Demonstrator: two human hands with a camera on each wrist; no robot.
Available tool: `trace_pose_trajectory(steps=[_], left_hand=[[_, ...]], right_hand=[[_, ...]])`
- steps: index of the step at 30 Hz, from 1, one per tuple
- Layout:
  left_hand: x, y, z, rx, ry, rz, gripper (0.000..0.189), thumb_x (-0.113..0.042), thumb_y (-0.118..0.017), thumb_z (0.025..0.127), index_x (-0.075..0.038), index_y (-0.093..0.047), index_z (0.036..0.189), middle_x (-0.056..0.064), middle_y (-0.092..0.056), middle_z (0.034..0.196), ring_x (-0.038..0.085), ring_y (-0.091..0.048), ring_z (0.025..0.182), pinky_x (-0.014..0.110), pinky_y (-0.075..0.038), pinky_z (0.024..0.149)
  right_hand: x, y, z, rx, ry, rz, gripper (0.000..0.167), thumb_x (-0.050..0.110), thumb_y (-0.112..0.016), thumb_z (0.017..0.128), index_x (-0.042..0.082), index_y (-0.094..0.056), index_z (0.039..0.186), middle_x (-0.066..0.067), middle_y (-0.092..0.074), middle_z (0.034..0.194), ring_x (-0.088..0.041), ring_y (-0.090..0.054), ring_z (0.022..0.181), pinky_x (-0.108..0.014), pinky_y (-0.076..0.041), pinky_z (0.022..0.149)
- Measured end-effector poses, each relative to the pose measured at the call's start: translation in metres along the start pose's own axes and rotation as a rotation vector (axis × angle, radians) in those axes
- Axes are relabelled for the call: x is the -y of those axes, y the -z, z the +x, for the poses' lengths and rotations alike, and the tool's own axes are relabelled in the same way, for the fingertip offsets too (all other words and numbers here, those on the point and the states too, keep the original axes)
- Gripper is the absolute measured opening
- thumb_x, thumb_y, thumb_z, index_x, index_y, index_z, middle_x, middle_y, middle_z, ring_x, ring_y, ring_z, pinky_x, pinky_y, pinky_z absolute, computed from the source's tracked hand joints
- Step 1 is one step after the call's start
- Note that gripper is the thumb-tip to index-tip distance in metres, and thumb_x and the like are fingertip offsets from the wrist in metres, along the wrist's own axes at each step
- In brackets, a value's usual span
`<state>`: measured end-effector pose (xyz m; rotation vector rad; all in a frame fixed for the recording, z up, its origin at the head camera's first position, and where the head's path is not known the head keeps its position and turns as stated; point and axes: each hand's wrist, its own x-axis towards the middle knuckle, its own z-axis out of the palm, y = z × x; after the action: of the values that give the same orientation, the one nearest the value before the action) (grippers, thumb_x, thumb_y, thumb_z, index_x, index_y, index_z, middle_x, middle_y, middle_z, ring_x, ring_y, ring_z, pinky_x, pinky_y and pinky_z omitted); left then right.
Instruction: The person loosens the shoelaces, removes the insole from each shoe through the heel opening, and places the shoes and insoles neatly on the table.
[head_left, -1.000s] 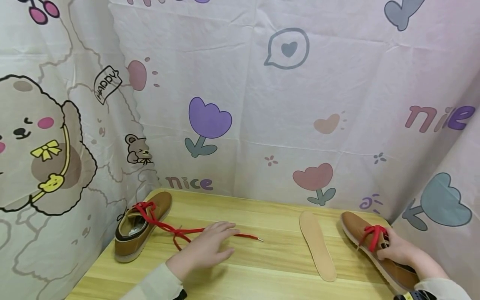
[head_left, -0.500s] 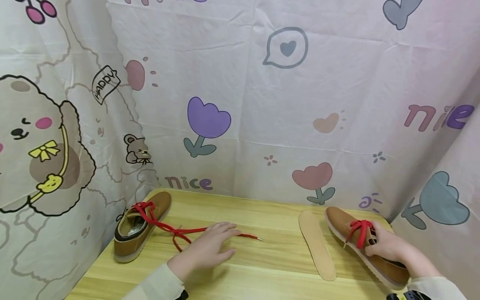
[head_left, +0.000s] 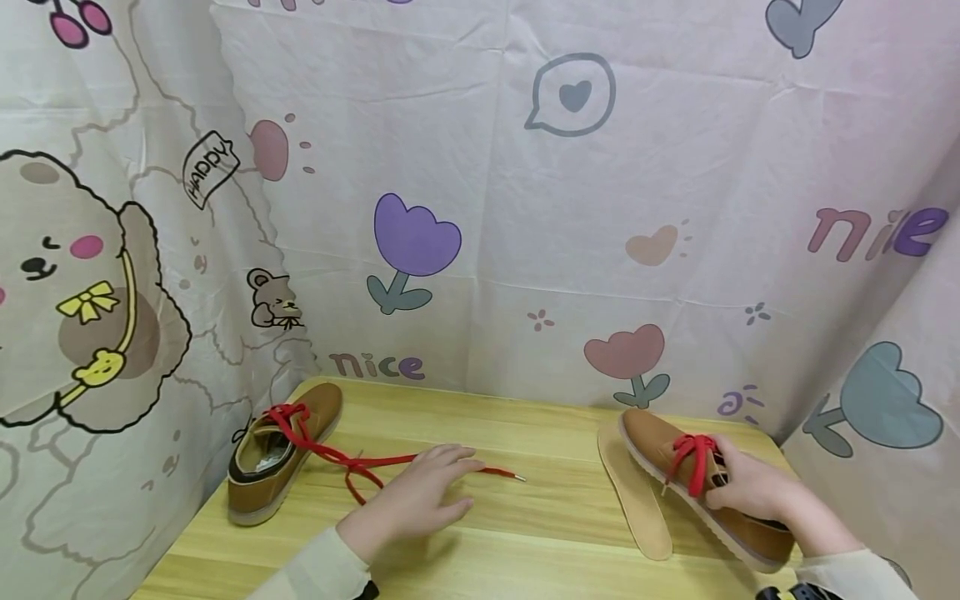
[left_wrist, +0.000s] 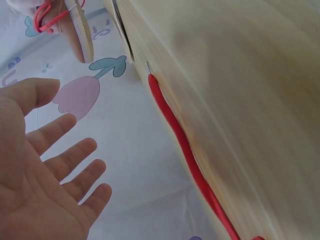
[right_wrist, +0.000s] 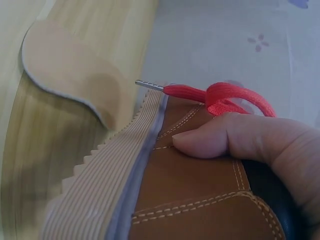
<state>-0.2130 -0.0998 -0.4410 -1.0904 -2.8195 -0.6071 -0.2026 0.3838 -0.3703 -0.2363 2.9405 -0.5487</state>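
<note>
My right hand grips a brown leather shoe by its side and opening, thumb on the near side. Red laces are tied on that shoe, and its sole looks raised off the table. Beside and partly behind it lies a tan insole, also in the right wrist view as a tan insole. My left hand hovers over the table with fingers spread, holding nothing; the left wrist view shows the left hand near a red lace. That lace runs from another brown shoe at the left.
A wooden table carries everything. Printed white cloth hangs behind it and on both sides. The loose red lace's metal tip lies right of my left hand.
My right hand has carried the brown shoe leftward, so its toe now overlaps the insole's far end in the head view. The left hand has barely moved.
</note>
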Motion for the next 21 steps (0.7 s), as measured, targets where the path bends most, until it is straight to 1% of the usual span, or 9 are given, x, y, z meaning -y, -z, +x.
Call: trace_pose_trajectory(steps=[3, 9, 17, 21], left_hand=[[-0.001, 0.000, 0.000, -0.004, -0.003, 0.002, 0.051, -0.037, -0.061, 0.099, -0.025, -0.050, 0.148, 0.003, -0.045, 0.153, 0.028, -0.039, 0.141, 0.054, -0.030, 0.115], [-0.003, 0.001, 0.000, -0.013, -0.006, 0.008, 0.051, -0.036, -0.062, 0.098, -0.024, -0.051, 0.147, 0.003, -0.046, 0.153, 0.028, -0.039, 0.141, 0.054, -0.030, 0.115], [-0.004, -0.001, 0.001, -0.016, -0.003, -0.006, 0.051, -0.035, -0.063, 0.098, -0.025, -0.051, 0.147, 0.002, -0.046, 0.153, 0.028, -0.040, 0.141, 0.052, -0.032, 0.114], [-0.007, -0.003, 0.004, -0.019, -0.010, -0.019, 0.051, -0.036, -0.062, 0.098, -0.026, -0.051, 0.147, 0.001, -0.046, 0.152, 0.026, -0.040, 0.140, 0.052, -0.033, 0.114]], right_hand=[[0.009, -0.002, 0.001, -0.006, 0.029, 0.009, 0.084, 0.021, -0.078, 0.069, -0.004, -0.036, 0.137, -0.038, -0.057, 0.126, -0.051, -0.057, 0.113, -0.065, -0.047, 0.088], [0.029, -0.005, 0.001, 0.006, 0.055, 0.037, 0.086, 0.018, -0.079, 0.068, -0.003, -0.037, 0.140, -0.036, -0.054, 0.132, -0.053, -0.053, 0.119, -0.068, -0.045, 0.090], [0.055, -0.011, 0.002, 0.007, 0.104, 0.046, 0.089, 0.018, -0.081, 0.064, 0.004, -0.039, 0.142, -0.032, -0.056, 0.131, -0.048, -0.057, 0.115, -0.064, -0.049, 0.084], [0.064, -0.016, 0.003, 0.016, 0.109, 0.044, 0.089, 0.018, -0.083, 0.064, 0.007, -0.041, 0.141, -0.030, -0.057, 0.130, -0.045, -0.059, 0.112, -0.060, -0.051, 0.080]])
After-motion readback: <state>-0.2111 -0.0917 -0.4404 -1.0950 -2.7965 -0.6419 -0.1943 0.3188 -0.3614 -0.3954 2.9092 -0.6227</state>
